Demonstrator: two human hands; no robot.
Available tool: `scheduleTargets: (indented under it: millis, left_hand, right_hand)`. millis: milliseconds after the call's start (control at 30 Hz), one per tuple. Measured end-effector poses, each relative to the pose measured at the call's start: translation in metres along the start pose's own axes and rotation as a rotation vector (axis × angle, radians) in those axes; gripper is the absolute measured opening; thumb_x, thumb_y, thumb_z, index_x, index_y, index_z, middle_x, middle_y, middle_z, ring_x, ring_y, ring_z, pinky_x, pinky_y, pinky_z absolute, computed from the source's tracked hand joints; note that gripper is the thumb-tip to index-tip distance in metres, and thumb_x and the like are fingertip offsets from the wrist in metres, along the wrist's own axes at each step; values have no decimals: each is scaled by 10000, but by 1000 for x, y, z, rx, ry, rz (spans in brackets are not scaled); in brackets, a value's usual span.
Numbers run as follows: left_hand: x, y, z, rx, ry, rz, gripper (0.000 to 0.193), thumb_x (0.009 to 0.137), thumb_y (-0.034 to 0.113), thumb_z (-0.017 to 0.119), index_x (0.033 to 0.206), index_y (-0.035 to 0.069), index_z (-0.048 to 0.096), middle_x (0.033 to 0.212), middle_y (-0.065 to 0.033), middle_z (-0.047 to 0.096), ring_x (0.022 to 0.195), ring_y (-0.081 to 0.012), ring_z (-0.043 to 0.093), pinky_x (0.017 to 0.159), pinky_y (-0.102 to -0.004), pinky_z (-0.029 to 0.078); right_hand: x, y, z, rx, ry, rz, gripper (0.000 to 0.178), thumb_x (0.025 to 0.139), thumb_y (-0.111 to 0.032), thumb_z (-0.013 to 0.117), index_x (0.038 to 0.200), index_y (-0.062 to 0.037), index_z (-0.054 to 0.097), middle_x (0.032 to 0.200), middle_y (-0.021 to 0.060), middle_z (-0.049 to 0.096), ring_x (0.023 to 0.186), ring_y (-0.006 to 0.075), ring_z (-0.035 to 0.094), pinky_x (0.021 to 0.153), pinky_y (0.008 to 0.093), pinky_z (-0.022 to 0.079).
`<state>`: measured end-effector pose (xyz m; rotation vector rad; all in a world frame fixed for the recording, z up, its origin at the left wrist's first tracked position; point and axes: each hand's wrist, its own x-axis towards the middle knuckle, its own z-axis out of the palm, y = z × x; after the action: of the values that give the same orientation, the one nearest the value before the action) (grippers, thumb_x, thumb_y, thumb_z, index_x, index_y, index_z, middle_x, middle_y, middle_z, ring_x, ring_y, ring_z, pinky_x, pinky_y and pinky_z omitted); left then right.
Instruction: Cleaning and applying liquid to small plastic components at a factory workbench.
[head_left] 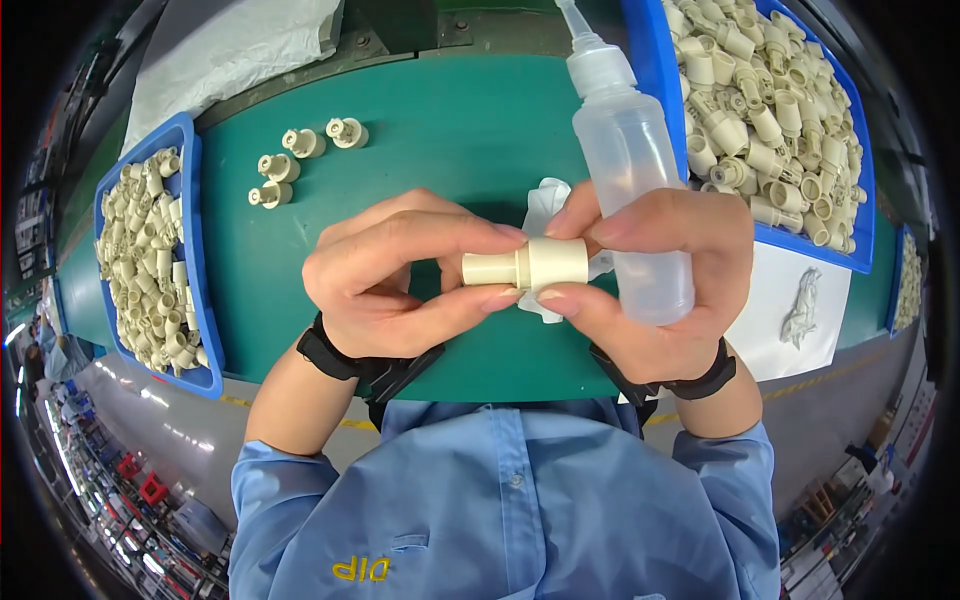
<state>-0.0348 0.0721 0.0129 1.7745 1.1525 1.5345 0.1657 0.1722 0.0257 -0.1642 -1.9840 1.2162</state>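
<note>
A cream plastic stepped cylindrical part (558, 262) lies level between my two hands over the green mat. My left hand (370, 275) pinches it with thumb and fingers around the joint of its narrow and wide sections. On the wide end, my right hand (705, 260) has its thumb and fingertips closed. That same hand also holds a translucent squeeze bottle (630, 140) with a pointed nozzle, tilted with the nozzle toward the far side. Behind the part, a crumpled white tissue (545, 202) is partly covered by the hands.
Several similar cream parts (304, 143) stand on the green mat (430, 130) at the far left. Blue bins full of such parts flank the mat, a left bin (207, 310) and a right bin (655, 65). Beside the right bin, a crumpled wipe (802, 308) lies on white paper (757, 330).
</note>
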Motion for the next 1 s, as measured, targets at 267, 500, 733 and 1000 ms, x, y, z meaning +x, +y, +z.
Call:
scheduleTargets:
  millis: [267, 500, 733, 1000]
  left_hand:
    - [1, 5, 4, 52, 70, 43, 283, 729, -9, 809, 982, -48, 688, 904, -169, 715, 726, -174, 681, 604, -260, 548]
    - [-4, 10, 12, -9, 146, -15, 292, 731, -6, 814, 984, -57, 679, 910, -168, 716, 756, -186, 688, 639, -263, 550]
    - [-10, 9, 9, -45, 204, -123, 298, 724, -18, 816, 982, -61, 671, 911, -171, 713, 769, -195, 689, 655, -259, 545]
    - [-11, 2, 13, -38, 206, -57, 288, 715, -21, 824, 953, -57, 664, 900, -175, 709, 769, -198, 689, 656, -263, 548]
  right_hand:
    - [-7, -3, 5, 35, 75, 46, 508, 791, -11, 781, 1100, -85, 384, 960, 241, 630, 813, 235, 661, 676, 326, 572]
    - [-7, -1, 3, -10, 79, 2, 511, 799, -6, 768, 1099, -108, 368, 961, 225, 627, 794, 242, 656, 691, 343, 567]
    - [-5, 0, -4, -43, 89, -68, 524, 791, 15, 762, 1111, -113, 367, 936, 196, 617, 783, 235, 643, 696, 360, 555]
    - [-4, -3, 8, -15, 161, 30, 487, 818, 52, 712, 1118, -100, 360, 893, 181, 596, 707, 215, 630, 633, 338, 546]
